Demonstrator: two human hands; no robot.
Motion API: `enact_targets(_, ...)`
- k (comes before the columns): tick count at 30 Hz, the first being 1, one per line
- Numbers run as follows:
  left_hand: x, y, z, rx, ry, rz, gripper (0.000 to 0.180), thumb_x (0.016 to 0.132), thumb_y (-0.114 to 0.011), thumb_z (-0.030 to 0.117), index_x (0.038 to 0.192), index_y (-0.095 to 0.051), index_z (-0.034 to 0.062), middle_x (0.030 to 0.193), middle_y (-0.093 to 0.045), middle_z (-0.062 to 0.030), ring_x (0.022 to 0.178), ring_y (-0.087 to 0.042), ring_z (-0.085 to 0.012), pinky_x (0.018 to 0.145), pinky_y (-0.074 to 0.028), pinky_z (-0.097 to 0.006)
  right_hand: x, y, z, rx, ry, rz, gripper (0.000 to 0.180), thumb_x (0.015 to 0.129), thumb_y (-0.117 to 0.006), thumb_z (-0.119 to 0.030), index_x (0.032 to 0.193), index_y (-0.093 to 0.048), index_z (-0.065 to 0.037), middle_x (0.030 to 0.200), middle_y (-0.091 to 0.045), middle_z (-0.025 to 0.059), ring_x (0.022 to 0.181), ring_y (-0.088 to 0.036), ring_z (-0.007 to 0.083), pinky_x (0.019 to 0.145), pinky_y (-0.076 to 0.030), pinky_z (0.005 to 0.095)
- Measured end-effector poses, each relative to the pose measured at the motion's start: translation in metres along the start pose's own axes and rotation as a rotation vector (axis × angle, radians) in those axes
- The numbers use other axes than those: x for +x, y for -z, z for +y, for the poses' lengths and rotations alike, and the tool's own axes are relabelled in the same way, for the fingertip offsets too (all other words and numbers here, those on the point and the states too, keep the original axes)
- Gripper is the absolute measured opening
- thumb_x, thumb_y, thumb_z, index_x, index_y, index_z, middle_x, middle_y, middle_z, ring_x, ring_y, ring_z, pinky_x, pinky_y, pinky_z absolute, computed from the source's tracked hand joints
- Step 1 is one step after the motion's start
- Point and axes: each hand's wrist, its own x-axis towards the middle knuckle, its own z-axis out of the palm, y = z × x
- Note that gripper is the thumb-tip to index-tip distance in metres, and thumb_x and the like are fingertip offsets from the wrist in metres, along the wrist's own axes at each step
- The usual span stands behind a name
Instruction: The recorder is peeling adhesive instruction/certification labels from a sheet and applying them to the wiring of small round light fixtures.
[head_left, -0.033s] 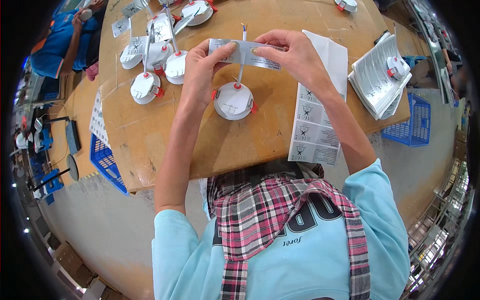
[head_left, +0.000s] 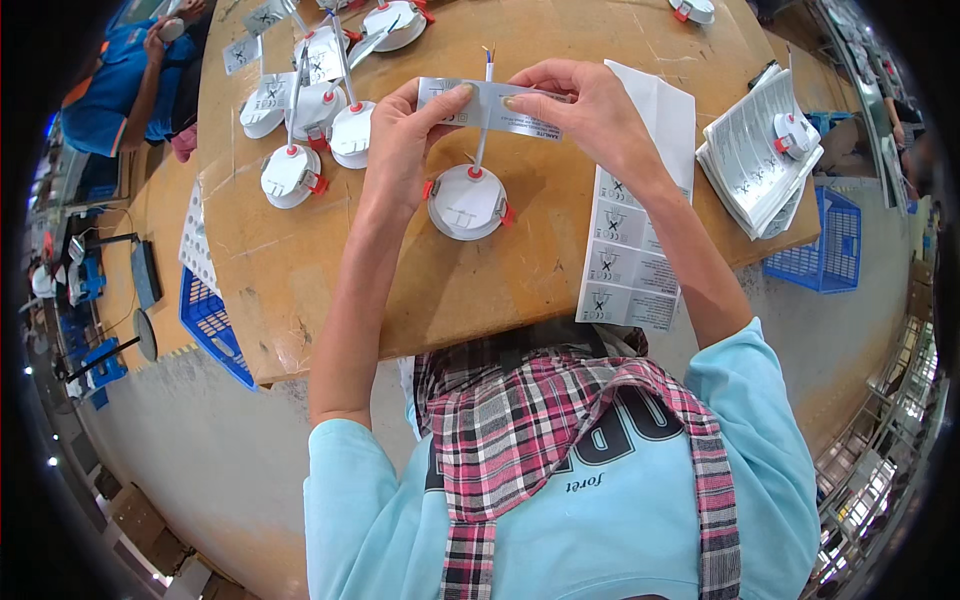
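A silver printed label (head_left: 530, 125) is stretched between my two hands, across the white cable (head_left: 480, 150) of a round white downlight (head_left: 466, 205). My left hand (head_left: 400, 140) pinches the label's left part between thumb and fingers. The right part is pinched the same way by my right hand (head_left: 595, 110). Bare wire ends (head_left: 488, 55) stick up above the label. The downlight lies on the table with red clips at its sides. Under my right forearm is a sheet of silver labels (head_left: 630, 270), its upper part bare white backing.
Several downlights (head_left: 290, 178) crowd the table's left side, some with labels on their cables. At right, a stack of printed sheets (head_left: 750, 165) carries another downlight (head_left: 795, 135). Blue crates (head_left: 815, 240) stand beyond the table's edges. A person in blue (head_left: 125, 90) works at far left.
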Motion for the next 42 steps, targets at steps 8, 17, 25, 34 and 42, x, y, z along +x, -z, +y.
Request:
enact_targets(8,0.001,0.001,-0.002,-0.066,0.027,-0.035,0.018,0.087,-0.064,0.013,0.097,-0.062,-0.002,0.092,-0.066,-0.0092,0.085,-0.063,-0.0131,0.083,-0.052,-0.03,-0.001,-0.001,0.005,0.019,0.0,0.018,0.03,0.08,-0.068,-0.022,0.1,-0.068,0.0,0.086,-0.069,0.0118,0.083,-0.065,0.0178,0.077,-0.05,0.0285)
enact_targets(17,0.001,-0.002,-0.004,-0.11,0.085,-0.051,0.021,0.089,-0.063,0.015,0.102,-0.063,-0.0011,0.097,-0.067,-0.0096,0.089,-0.064,-0.014,0.087,-0.051,-0.03,0.003,0.005,0.02,-0.071,0.09,0.145,0.037,0.084,-0.067,-0.033,0.101,-0.066,0.0,0.086,-0.067,0.0106,0.083,-0.063,0.0174,0.071,-0.05,0.0304)
enact_targets(25,-0.001,0.0,-0.007,-0.067,0.095,-0.107,0.028,0.092,-0.06,0.019,0.109,-0.06,-0.0032,0.098,-0.067,-0.0102,0.09,-0.064,-0.0148,0.086,-0.051,-0.029,0.02,-0.007,-0.001,-0.029,-0.014,-0.084,0.04,0.08,-0.07,-0.036,0.085,-0.065,0.003,0.073,-0.062,0.0069,0.069,-0.057,0.0139,0.061,-0.046,0.0279)
enact_targets(34,-0.063,-0.015,-0.018,0.558,-0.199,0.085,0.067,0.08,-0.072,0.024,0.129,-0.038,-0.0065,0.107,-0.062,-0.0193,0.098,-0.061,-0.0282,0.086,-0.047,-0.038,0.014,-0.016,0.016,-0.011,-0.027,0.143,0.036,0.081,-0.068,-0.032,0.082,-0.065,0.004,0.073,-0.065,0.0089,0.065,-0.059,0.0145,0.06,-0.046,0.0286)
enact_targets(42,-0.072,-0.018,-0.03,0.758,-0.328,0.073,0.064,0.077,-0.073,0.02,0.127,-0.041,-0.0045,0.105,-0.058,-0.0165,0.1,-0.053,-0.0299,0.09,-0.043,-0.039,0.015,-0.012,0.022,-0.002,-0.131,0.224,0.037,0.082,-0.068,-0.034,0.079,-0.066,0.003,0.073,-0.065,0.0076,0.064,-0.057,0.0135,0.06,-0.046,0.0282)
